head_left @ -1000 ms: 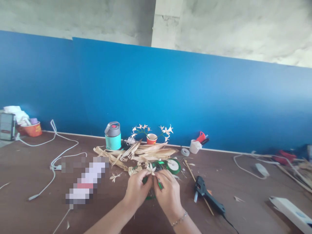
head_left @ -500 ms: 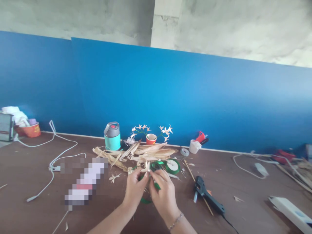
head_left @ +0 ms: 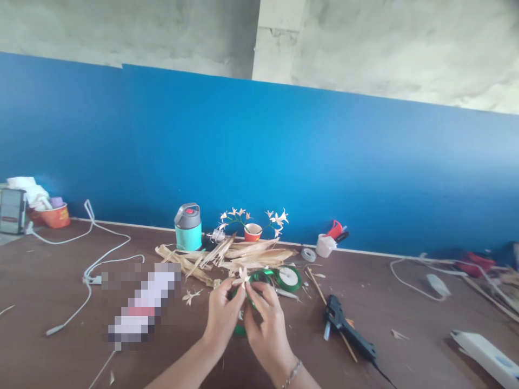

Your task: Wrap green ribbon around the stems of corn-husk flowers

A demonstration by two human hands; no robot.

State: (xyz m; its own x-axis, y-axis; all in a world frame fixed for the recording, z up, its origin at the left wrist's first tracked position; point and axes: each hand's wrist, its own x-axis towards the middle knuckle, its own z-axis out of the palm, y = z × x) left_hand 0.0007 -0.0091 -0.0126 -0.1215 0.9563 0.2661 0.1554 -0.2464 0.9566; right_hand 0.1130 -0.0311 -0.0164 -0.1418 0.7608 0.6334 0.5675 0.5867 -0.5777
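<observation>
A small pale artificial flower (head_left: 242,275), with pointed petals that look like dried husk, stands between my fingertips. My left hand (head_left: 224,313) pinches it low down between thumb and fingers. From the other side my right hand (head_left: 267,319), wearing a bracelet, has its thumb and index finger closed at the flower's base; the stem is hidden by my fingers. Just beyond them lie a green ring-shaped roll (head_left: 261,278) and a green spool with a white face (head_left: 288,277). Another loose flower (head_left: 190,296) rests on the table left of my hands.
Dried husks (head_left: 259,251) are heaped behind my hands. Beyond them stand a turquoise flask (head_left: 188,232) and a paper cup (head_left: 252,233) holding flower stems. A black glue gun (head_left: 351,329) lies across a thin stick on the right. White cables (head_left: 95,259) trail at left.
My right hand has shifted a little left, its fingers now closer to my left thumb at the flower's base. The flower stays in nearly the same spot.
</observation>
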